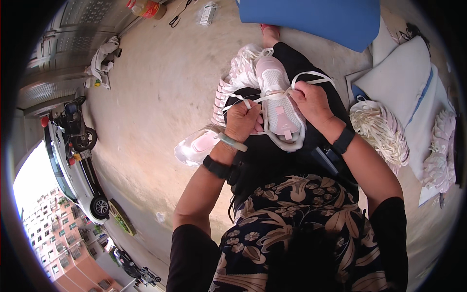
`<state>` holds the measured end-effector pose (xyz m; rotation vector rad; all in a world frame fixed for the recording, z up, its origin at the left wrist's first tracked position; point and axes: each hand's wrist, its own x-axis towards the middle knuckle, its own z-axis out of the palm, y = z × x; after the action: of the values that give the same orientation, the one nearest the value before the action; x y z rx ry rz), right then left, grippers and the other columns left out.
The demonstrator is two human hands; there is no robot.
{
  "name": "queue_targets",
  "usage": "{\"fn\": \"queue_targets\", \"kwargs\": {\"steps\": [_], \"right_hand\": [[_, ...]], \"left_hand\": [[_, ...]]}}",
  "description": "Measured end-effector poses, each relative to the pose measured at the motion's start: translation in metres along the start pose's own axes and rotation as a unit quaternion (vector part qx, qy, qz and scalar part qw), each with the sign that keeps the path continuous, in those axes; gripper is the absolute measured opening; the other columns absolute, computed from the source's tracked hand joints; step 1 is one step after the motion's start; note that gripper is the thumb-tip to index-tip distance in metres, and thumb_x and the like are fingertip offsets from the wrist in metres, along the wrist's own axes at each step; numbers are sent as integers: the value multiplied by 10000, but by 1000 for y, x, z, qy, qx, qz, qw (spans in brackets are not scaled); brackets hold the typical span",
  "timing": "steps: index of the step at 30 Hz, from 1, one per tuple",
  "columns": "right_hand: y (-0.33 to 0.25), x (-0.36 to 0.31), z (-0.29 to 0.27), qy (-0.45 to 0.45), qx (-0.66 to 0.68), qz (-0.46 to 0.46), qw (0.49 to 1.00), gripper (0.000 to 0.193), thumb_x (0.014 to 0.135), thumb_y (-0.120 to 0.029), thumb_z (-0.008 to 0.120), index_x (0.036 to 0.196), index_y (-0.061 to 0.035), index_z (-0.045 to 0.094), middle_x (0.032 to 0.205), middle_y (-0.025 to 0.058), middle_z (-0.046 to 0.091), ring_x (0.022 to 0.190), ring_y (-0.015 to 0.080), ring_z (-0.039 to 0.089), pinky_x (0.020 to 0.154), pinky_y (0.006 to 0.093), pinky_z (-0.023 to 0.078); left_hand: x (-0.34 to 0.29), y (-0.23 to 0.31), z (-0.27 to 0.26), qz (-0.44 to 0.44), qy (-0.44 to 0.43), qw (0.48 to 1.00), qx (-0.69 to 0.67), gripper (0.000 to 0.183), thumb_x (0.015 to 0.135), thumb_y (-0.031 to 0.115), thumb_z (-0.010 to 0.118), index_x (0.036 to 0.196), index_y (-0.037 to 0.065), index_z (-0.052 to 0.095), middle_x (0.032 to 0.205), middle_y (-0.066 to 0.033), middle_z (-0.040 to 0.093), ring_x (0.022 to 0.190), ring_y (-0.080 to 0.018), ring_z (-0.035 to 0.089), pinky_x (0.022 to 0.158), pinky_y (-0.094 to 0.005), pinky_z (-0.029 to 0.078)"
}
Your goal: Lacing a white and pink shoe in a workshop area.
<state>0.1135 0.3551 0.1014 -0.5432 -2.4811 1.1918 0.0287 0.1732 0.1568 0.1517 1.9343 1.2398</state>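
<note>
A pink and white sneaker (pixel 279 109) lies along my lap with its toe pointing away from me. A white shoelace (pixel 272 96) crosses its upper, and both ends are drawn out sideways. My left hand (pixel 242 118) is closed on the lace at the shoe's left side. On the other side, my right hand (pixel 314 101) pinches the lace, whose loose end loops out over my dark trouser leg. Just left of my legs, a row of stacked pink and white shoes (pixel 242 68) runs along the floor. Another pale shoe (pixel 199 145) lies near my left wrist.
Bundled white laces (pixel 379 131) lie at the right, beside more pale shoe parts (pixel 440 151) on white sheeting (pixel 399 73). A blue panel (pixel 311 19) stands at the far side. Scissors (pixel 180 13) and a bottle (pixel 146 9) rest on the concrete floor. Vehicles stand at the left.
</note>
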Motion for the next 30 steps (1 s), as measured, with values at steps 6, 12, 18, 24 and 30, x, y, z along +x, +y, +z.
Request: {"fn": "queue_targets", "kwargs": {"steps": [6, 12, 18, 24, 30], "right_hand": [[-37, -2, -15, -144, -97, 28, 984, 204, 765, -207, 552, 745, -8, 507, 766, 180, 591, 752, 355, 577, 668, 440, 447], [-16, -6, -4, -118, -143, -40, 982, 167, 773, -169, 522, 791, -4, 509, 774, 188, 572, 757, 375, 557, 674, 441, 440], [-14, -4, -4, -134, -113, -81, 981, 120, 783, -112, 508, 811, 4, 502, 791, 199, 548, 768, 390, 533, 663, 431, 426], [-10, -1, -4, -152, -102, -100, 978, 100, 783, -78, 507, 826, 13, 502, 795, 200, 546, 768, 392, 528, 661, 418, 425], [-8, -2, -4, -140, -94, -99, 981, 102, 781, -69, 514, 842, 12, 509, 819, 200, 550, 788, 388, 533, 678, 401, 433]], "left_hand": [[14, -3, -1, 24, 28, 999, -18, 163, 877, 160, 493, 789, 42, 563, 592, -29, 575, 427, -87, 532, 349, -197, 401], [18, -12, 2, 21, 41, 994, -96, 172, 871, 159, 502, 770, 38, 570, 592, -40, 580, 420, -96, 533, 347, -197, 400], [16, -14, 6, 36, 78, 993, -77, 140, 845, 135, 526, 779, 25, 582, 563, -24, 566, 399, -80, 510, 346, -203, 404], [20, -16, 8, 69, 99, 992, -45, 146, 835, 122, 529, 756, 17, 594, 532, -19, 553, 382, -81, 497, 341, -218, 389], [26, -22, 11, 109, 109, 988, -6, 132, 826, 99, 538, 759, 5, 602, 526, -21, 546, 382, -77, 491, 345, -221, 389]]}}
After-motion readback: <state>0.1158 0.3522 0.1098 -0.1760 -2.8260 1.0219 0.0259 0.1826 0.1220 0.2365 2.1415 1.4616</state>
